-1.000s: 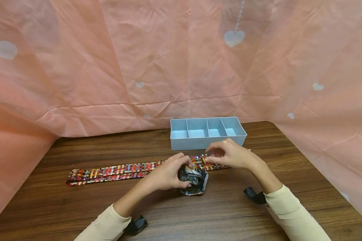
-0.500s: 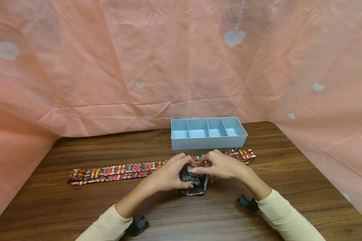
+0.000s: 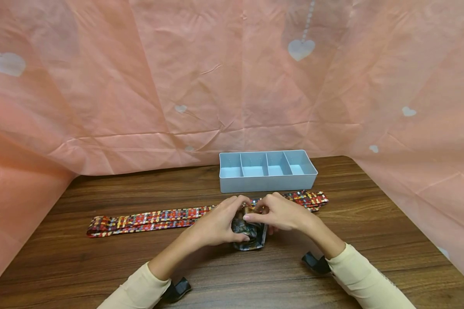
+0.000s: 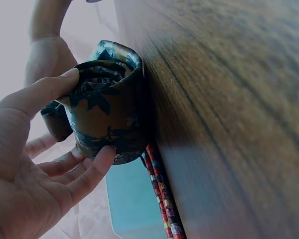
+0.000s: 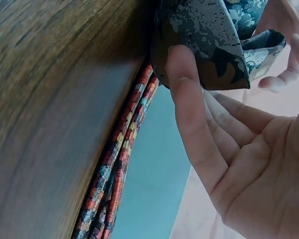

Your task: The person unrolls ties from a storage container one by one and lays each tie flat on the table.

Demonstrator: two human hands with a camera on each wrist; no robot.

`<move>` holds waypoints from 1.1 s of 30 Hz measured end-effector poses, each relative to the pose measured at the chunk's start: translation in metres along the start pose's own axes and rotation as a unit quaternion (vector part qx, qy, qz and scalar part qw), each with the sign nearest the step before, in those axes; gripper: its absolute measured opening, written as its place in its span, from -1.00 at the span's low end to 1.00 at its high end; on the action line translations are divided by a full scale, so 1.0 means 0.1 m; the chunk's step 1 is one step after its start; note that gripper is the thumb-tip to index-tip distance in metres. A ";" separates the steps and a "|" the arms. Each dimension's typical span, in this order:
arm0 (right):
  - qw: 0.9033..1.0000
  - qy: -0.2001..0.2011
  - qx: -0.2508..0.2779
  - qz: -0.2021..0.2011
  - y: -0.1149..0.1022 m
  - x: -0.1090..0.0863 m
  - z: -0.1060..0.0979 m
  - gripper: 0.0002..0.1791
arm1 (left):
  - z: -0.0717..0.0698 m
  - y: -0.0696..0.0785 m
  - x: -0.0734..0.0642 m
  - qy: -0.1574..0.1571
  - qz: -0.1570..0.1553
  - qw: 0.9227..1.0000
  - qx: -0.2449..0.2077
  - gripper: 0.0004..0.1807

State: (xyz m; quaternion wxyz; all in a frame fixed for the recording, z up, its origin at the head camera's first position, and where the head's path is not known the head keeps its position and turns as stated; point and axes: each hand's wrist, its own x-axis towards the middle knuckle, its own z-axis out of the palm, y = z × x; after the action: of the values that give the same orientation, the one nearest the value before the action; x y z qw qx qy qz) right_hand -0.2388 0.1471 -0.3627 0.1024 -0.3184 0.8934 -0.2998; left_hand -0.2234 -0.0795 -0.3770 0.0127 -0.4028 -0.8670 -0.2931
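Observation:
A dark floral necktie (image 3: 248,229), rolled into an upright coil, stands on the table. My left hand (image 3: 216,221) grips the coil, thumb on the near side and fingers round the far side. In the left wrist view the coil (image 4: 107,109) shows its spiral top and a loose end sticking out. My right hand (image 3: 282,213) pinches at the coil's upper right, and in the right wrist view one of its fingers presses the patterned cloth (image 5: 209,45). Behind both hands lies a long red multicoloured necktie (image 3: 147,222), folded lengthwise and partly hidden by them.
A pale blue box (image 3: 268,183) with several compartments stands behind the red necktie. Pink cloth (image 3: 201,86) with white hearts hangs at the back and sides of the wooden table (image 3: 232,283).
My right hand has come left and down from above the red necktie to the rolled one, uncovering the red necktie's right end. My left hand has stayed on the coil.

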 end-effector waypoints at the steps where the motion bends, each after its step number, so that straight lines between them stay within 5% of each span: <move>1: 1.000 0.001 0.000 0.001 0.00 0.00 0.00 -0.60 | 0.00 0.00 0.00 0.001 0.001 1.000 -0.001 -0.18; 17: 0.998 0.025 -0.003 0.064 -0.04 -0.02 0.03 -0.47 | 0.00 0.03 -0.01 0.000 0.000 1.000 0.006 -0.20; 27: 0.998 0.002 -0.002 0.062 -0.01 -0.02 0.00 -0.76 | 0.00 0.04 -0.02 -0.001 -0.002 1.000 0.002 -0.19; 33: 0.997 -0.020 0.014 0.073 0.02 -0.03 -0.06 -0.67 | -0.02 0.03 -0.04 -0.006 -0.011 1.000 -0.005 -0.19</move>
State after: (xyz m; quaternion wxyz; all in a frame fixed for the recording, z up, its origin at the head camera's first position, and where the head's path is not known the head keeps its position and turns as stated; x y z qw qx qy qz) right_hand -0.2402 0.1528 -0.3598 0.1465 -0.2565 0.9080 -0.2972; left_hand -0.2191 -0.0817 -0.3751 0.0026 -0.3945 -0.8702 -0.2952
